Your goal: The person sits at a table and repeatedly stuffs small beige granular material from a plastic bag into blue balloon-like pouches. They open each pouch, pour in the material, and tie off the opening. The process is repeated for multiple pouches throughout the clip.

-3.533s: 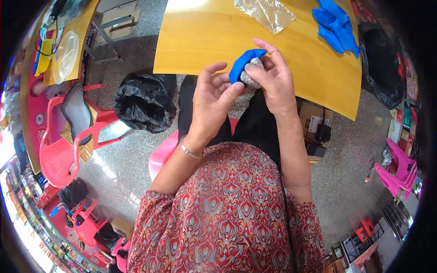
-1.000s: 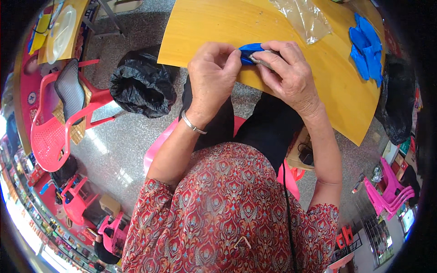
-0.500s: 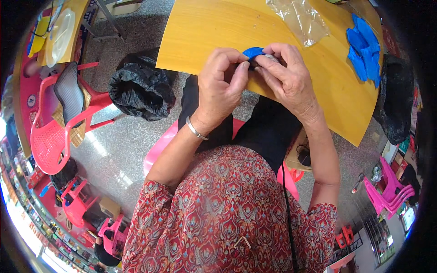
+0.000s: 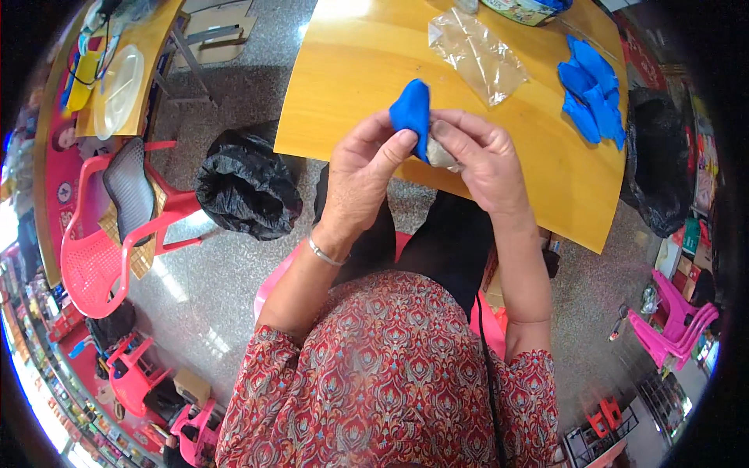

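Note:
A small blue cloth piece (image 4: pixel 411 109) stands up between my hands, just above the near edge of the yellow table (image 4: pixel 351 86). My left hand (image 4: pixel 353 175) pinches it between thumb and fingers. Against its right side, my right hand (image 4: pixel 493 165) has a pale greyish wad (image 4: pixel 441 156) closed under the thumb and fingertips. What the wad is made of cannot be made out. Farther off on the table lie a clear plastic bag (image 4: pixel 480 58) and, to the right, a loose pile of blue cloth pieces (image 4: pixel 593 93).
A colourful tub (image 4: pixel 527 11) sits at the table's far edge. Black plastic bags hang or stand left (image 4: pixel 248 187) and right (image 4: pixel 663 168) of the table. A pink armchair (image 4: pixel 101 257) is at the left, below a side table holding a translucent tray (image 4: pixel 119 92). Stacked pink stools (image 4: pixel 675 320) stand right.
The blue piece has been turned upright and now shows more of itself above my fingers. The greyish wad in my right hand is more visible. The whole view has shifted a little.

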The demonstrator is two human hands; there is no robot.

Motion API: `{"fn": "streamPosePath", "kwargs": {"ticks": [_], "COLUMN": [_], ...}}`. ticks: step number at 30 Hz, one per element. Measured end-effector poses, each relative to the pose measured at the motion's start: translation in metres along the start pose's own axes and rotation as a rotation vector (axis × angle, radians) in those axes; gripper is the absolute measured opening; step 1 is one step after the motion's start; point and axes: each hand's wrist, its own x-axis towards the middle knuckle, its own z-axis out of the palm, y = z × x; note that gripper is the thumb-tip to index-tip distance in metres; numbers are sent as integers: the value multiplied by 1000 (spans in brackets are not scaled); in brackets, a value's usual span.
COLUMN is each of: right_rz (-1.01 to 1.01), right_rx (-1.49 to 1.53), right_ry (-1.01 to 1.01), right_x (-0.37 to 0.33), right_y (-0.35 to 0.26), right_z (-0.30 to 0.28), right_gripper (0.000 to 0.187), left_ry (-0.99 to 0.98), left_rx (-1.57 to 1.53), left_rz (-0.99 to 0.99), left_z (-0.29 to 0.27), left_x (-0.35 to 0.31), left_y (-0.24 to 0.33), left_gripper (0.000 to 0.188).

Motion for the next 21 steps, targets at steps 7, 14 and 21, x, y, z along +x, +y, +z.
{"fn": "streamPosePath", "kwargs": {"ticks": [7,14,21], "right_rz": [-418,-576,-441], "right_rx": [-627,-878,-506], "right_ry": [-6,160,171], "right_x": [-34,-58,-72], "right_y": [-13,-20,-12], "right_z": [15,28,32], "right_gripper": [38,27,16], "left_ry": [32,-69,-124], "left_rx": [-282,-11,-5], "left_rz": [-83,-18,-21], "left_z": [6,8,13], "left_x": [-25,-49,-65], "left_y": [5,2,1], "left_gripper": [28,27,35]}}
